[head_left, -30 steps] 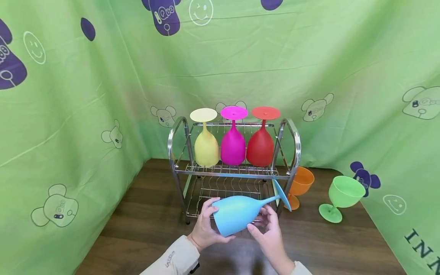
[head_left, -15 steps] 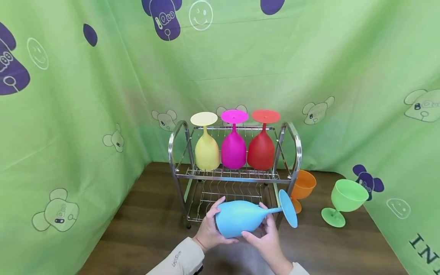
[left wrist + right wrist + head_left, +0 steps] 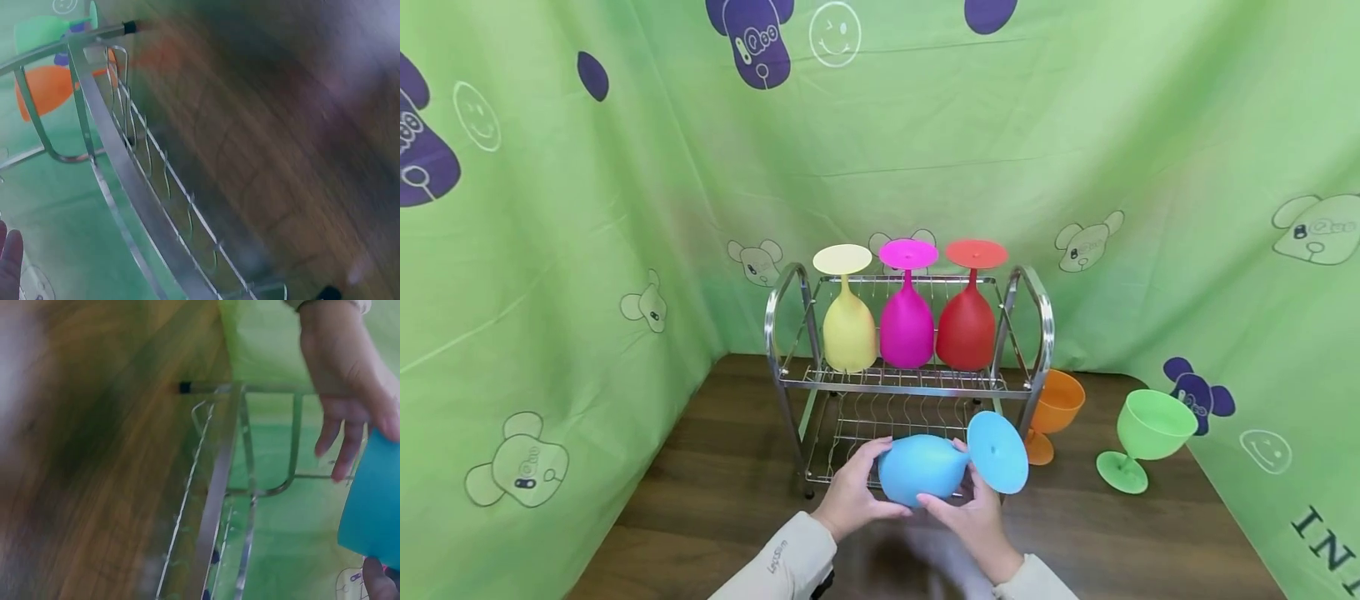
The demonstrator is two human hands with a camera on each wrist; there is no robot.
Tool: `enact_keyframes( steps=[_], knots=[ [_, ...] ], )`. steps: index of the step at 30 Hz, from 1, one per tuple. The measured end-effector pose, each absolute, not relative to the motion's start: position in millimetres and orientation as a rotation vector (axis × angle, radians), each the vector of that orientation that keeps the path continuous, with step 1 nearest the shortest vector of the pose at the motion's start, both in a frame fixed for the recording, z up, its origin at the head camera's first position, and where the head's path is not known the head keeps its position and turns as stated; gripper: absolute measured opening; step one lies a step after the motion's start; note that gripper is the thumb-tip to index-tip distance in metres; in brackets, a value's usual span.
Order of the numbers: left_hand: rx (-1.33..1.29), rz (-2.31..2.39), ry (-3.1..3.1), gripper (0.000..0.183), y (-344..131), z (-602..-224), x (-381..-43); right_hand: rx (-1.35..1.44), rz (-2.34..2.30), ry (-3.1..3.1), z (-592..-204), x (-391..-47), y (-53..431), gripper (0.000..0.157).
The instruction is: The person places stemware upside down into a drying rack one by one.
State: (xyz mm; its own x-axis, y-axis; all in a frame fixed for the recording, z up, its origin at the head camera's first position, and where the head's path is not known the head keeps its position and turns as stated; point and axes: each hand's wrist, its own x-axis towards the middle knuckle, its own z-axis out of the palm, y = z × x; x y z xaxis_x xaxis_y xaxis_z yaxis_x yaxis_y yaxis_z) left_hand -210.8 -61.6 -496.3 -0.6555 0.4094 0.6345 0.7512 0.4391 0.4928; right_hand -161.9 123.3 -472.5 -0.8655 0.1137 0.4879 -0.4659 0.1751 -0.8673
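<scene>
A blue goblet point(image 3: 921, 471) lies sideways between the two hands, in front of the rack, its round foot toward the right and facing up at the head camera. The left hand point(image 3: 852, 493) grips its bowl at the mouth end, thumb below and fingers above. Around the bowl's stem end curl the fingers of the right hand point(image 3: 972, 518), with the thumb along the near side. In the right wrist view the blue goblet point(image 3: 375, 506) shows only in part, cut off by the frame's edge. The left wrist view catches just a few fingertips point(image 3: 9, 262).
A two-tier metal dish rack point(image 3: 895, 389) carries upside-down yellow point(image 3: 850, 333), magenta point(image 3: 907, 329) and red point(image 3: 966, 333) goblets on its upper tier. Right of it, an orange goblet point(image 3: 1060, 402) and a green goblet point(image 3: 1156, 425) stand upright on the wooden table point(image 3: 700, 500).
The blue goblet has turned in the hands: its foot has swung nearer and now faces the head camera. Both hands still hold it; the view has tipped slightly upward.
</scene>
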Motion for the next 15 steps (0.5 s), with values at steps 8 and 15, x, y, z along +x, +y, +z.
enact_keyframes(
  steps=[8, 15],
  knots=[
    [-0.944, -1.051, -2.263, 0.078, -76.9, -495.9, -215.9, 0.414, 1.613, -2.048, -487.2, -172.6, 132.9, 0.084],
    [-0.850, -1.086, -2.292, 0.072, -87.8, -492.6, -216.9, 0.351, 1.566, -2.167, -491.8, -176.5, 139.1, 0.084]
  ],
)
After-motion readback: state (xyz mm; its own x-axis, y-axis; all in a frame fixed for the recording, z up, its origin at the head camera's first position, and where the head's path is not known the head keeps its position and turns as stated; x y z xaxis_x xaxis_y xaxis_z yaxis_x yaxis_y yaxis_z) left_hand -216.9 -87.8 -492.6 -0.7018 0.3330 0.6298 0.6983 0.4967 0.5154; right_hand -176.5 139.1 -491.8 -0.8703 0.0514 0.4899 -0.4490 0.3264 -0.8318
